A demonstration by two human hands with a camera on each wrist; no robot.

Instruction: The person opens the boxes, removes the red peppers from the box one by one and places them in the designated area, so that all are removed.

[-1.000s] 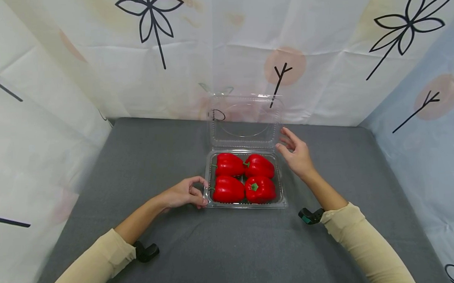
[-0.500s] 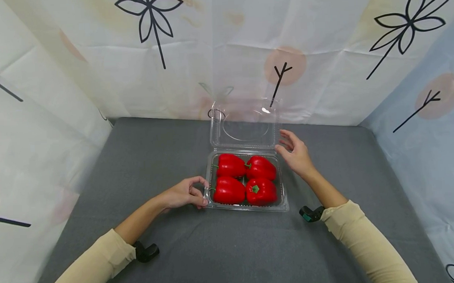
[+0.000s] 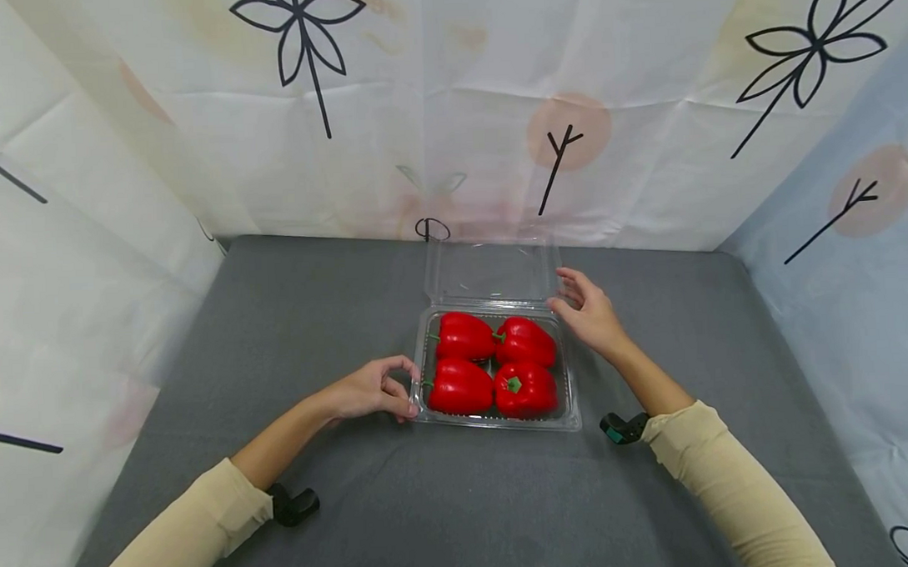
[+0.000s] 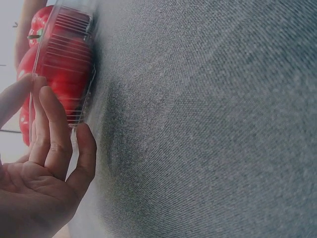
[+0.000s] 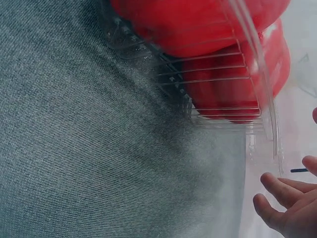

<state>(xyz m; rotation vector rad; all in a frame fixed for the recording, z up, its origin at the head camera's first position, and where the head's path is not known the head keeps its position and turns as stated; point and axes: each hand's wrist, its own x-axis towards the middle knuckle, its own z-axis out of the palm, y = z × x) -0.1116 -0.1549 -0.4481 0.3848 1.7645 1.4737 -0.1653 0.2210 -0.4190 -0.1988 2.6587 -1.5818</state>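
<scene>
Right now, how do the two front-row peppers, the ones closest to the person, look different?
The left pepper lies on its side with its stem pointing left, but the right pepper has its stem end facing upward. The left pepper shows a thin green bit, while the right pepper shows a wider green patch. Both are shiny red and sit in the clear box.

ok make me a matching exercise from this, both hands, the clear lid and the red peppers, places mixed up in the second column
1. left hand
2. right hand
3. clear lid
4. red peppers

a. open, beyond the peppers
b. at the left edge of the container
c. inside the container
d. by the lid's right edge

Pairs: 1-b, 2-d, 3-a, 4-c
</scene>
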